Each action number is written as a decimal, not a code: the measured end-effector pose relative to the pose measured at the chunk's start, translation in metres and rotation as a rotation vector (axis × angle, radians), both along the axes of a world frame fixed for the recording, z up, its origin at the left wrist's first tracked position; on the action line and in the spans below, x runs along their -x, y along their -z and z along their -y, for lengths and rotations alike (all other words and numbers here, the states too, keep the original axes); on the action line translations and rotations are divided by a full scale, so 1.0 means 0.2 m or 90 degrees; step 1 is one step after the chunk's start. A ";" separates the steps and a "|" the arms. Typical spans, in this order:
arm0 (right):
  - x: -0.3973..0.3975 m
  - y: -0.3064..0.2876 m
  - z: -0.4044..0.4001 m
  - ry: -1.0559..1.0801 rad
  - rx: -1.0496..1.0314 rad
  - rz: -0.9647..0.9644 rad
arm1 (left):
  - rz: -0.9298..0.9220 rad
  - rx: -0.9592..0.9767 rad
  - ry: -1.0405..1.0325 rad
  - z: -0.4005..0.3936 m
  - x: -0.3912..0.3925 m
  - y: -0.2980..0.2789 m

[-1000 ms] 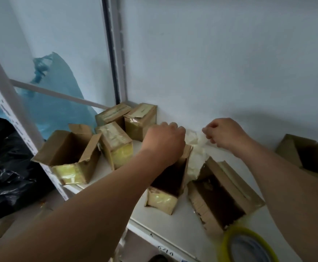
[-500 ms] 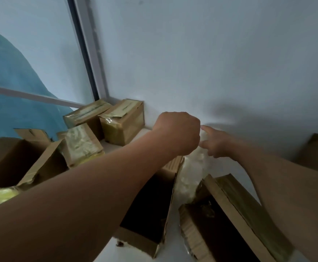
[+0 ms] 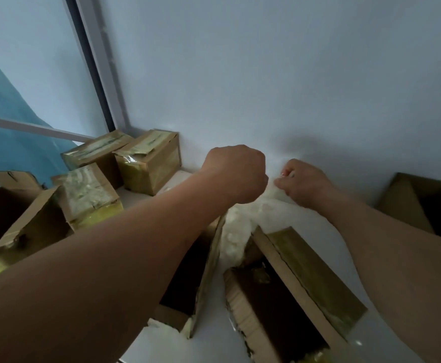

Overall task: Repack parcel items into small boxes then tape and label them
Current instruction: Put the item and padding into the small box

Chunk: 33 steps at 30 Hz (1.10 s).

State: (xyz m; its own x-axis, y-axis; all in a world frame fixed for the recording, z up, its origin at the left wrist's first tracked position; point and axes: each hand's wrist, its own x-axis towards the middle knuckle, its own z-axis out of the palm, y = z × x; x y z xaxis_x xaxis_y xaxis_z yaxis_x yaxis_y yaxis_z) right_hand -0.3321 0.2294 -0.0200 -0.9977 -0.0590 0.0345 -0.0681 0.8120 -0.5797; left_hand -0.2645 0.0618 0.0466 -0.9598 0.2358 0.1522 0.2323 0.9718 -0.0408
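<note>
While both hands [image 3: 236, 172] [image 3: 304, 183] pinch white wrapping [image 3: 236, 231], open boxes [image 3: 279, 299] flank it.

White wrapping [image 3: 236, 226]: I see a crumpled pale sheet against the wall, lying between two open boxes.
Open boxes: one [image 3: 203, 265] under my left forearm, one [image 3: 279, 297] beside it to the right, flaps up, interiors dark.
Taped boxes [image 3: 148, 161]: three sealed, clustered in the corner, yellowish tape on top.
</note>
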 end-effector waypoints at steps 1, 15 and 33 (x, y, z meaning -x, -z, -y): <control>-0.04 -0.04 -0.03 0.020 0.023 -0.013 | 0.004 -0.009 -0.002 -0.02 -0.03 -0.02; -1.01 -0.56 -0.60 0.199 0.155 -0.110 | 0.048 -0.107 0.100 -0.52 -0.72 -0.27; -1.89 -0.39 -1.17 0.468 0.011 -0.009 | 0.373 -0.397 0.170 -1.29 -1.18 0.12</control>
